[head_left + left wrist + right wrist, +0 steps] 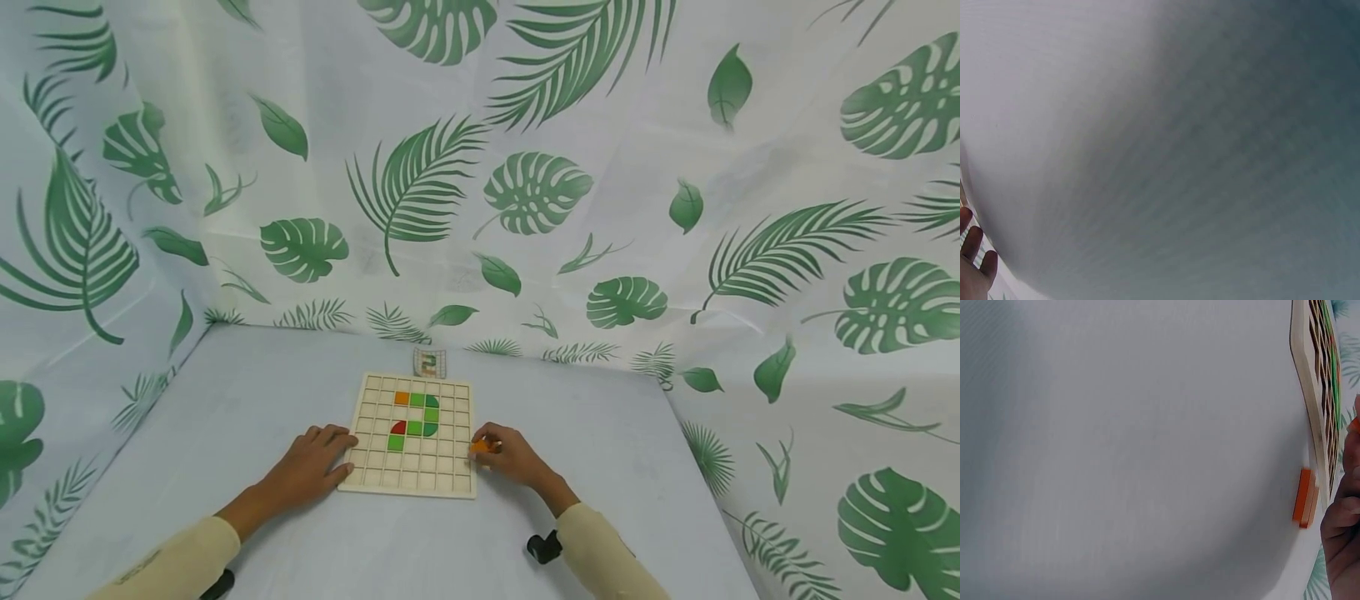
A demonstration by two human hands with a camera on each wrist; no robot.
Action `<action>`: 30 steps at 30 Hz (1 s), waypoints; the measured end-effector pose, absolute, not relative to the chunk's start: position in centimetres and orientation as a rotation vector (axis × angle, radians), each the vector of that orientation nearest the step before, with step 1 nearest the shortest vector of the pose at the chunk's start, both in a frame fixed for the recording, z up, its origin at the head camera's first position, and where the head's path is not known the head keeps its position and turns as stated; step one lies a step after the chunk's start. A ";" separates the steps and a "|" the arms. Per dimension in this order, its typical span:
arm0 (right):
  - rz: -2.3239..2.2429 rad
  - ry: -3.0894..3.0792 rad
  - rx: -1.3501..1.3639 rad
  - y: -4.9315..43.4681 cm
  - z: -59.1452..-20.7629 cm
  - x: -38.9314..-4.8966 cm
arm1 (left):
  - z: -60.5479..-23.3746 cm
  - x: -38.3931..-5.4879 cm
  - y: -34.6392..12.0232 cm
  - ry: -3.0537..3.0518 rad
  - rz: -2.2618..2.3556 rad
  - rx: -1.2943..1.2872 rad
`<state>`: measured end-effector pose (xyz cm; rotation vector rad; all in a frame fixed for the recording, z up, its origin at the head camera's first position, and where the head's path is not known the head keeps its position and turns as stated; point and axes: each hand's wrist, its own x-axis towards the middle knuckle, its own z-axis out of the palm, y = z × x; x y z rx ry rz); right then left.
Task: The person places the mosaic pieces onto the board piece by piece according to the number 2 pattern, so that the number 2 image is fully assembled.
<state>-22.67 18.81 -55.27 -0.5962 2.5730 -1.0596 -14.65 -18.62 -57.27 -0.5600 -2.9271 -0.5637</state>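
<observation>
A pale wooden grid board (377, 481) lies flat on the table, with several orange, green and red tiles set in its squares. Against the board's left edge rests my left hand (306, 467), fingers spread and fingertips at the rim; its fingers (972, 242) show in the corner of the left wrist view. At the right edge, my right hand (512, 457) pinches an orange tile (1354, 425) between its fingertips. Below that hand, in the right wrist view, more orange tiles (1303, 497) stand together on the table beside the board.
Behind the board's far edge lies a small pattern card (430, 363) with a coloured figure on a grid. The white table (262, 375) meets leaf-printed sheets (450, 275) at the back and sides. A black wrist device (544, 547) sits at the right sleeve.
</observation>
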 end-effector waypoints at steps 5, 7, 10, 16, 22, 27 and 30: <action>-1.076 2.548 -0.653 17.2 -55.6 -22.4 | -57.2 -14.6 -18.6 -2.938 -0.562 -0.556; -1.096 2.525 -0.673 16.5 -55.7 -22.3 | -57.1 -14.6 -18.6 -2.941 -0.558 -0.552; -1.107 2.500 -0.699 15.5 -55.7 -22.2 | -57.1 -14.7 -18.7 -2.938 -0.554 -0.551; -1.110 2.462 -0.720 13.8 -55.4 -22.0 | -57.1 -14.7 -18.7 -2.928 -0.581 -0.569; -1.086 2.452 -0.774 12.4 -55.2 -22.0 | -57.3 -14.7 -18.8 -2.925 -0.574 -0.571; -1.086 2.434 -0.814 11.7 -55.4 -22.2 | -57.3 -14.7 -18.7 -2.924 -0.565 -0.569; -1.099 2.425 -0.839 11.4 -55.5 -22.2 | -57.1 -14.7 -18.7 -2.918 -0.560 -0.569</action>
